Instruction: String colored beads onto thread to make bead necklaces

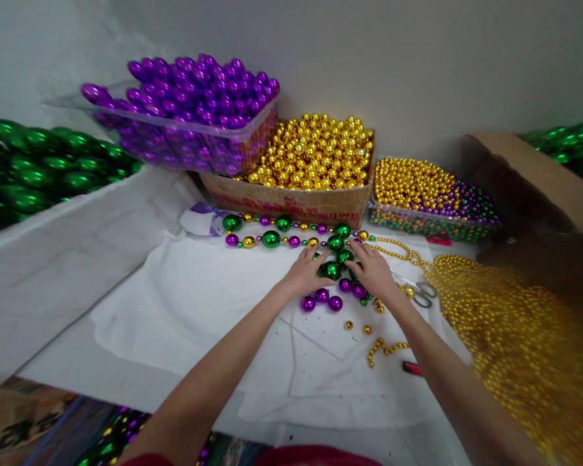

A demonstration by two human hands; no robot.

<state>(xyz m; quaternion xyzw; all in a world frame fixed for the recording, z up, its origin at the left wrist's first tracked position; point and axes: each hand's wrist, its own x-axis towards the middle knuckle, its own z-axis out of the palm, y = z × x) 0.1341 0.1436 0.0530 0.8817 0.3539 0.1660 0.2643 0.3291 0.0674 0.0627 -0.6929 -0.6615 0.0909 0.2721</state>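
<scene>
Both hands rest on either side of a small heap of green beads (331, 270) on the white cloth. My left hand (307, 270) lies at the heap's left side, fingers spread. My right hand (372, 266) is at its right side, fingers also apart. Neither visibly lifts a bead. Just below the hands sit several loose purple beads (322, 296). Beyond the fingertips, a strung bead necklace (271, 239) of green, purple and gold beads lies in two rows, joining a thin gold bead chain (393, 243) to the right.
Behind stand a clear bin of purple beads (253, 133), a cardboard box (291, 197) of gold beads and a tray (418, 220) of small mixed beads. Scissors (423, 294) and a red-handled tool (412, 368) lie right, beside piled gold bead strands (510, 336). Green beads (43, 158) fill the far left.
</scene>
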